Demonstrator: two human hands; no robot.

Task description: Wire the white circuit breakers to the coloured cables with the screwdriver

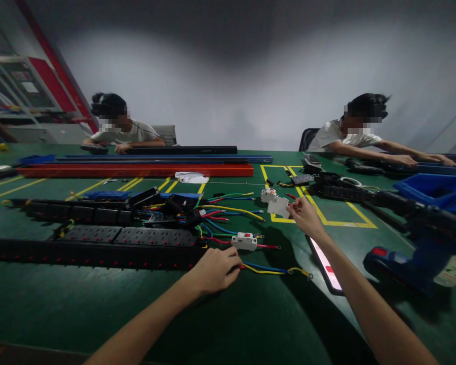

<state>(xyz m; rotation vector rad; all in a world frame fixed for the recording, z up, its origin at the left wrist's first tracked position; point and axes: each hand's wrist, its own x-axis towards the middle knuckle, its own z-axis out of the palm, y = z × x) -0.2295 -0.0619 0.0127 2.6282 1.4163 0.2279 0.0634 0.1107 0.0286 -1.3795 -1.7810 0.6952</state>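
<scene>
My left hand (217, 269) is closed over the cable end of the nearest black power strip (99, 254). Blue and yellow wires (268, 270) run out from under its curled fingertips to bare metal ring ends. Just beyond those fingers lies a white circuit breaker (244, 242), with a red wire leaving its right side. My right hand (304, 217) pinches the edge of a flat white piece (278, 207), perhaps a card. Behind this piece, partly covered by it, sits a second white circuit breaker (268, 194). More coloured wires (231, 209) fan out from the other strips.
A phone (329, 266) with a lit screen lies under my right forearm. Right of it are a cordless drill (406, 248) and a blue bin (433, 191). Long red (137, 171) and blue profiles cross the table behind. Two people (125, 132) work at the far side.
</scene>
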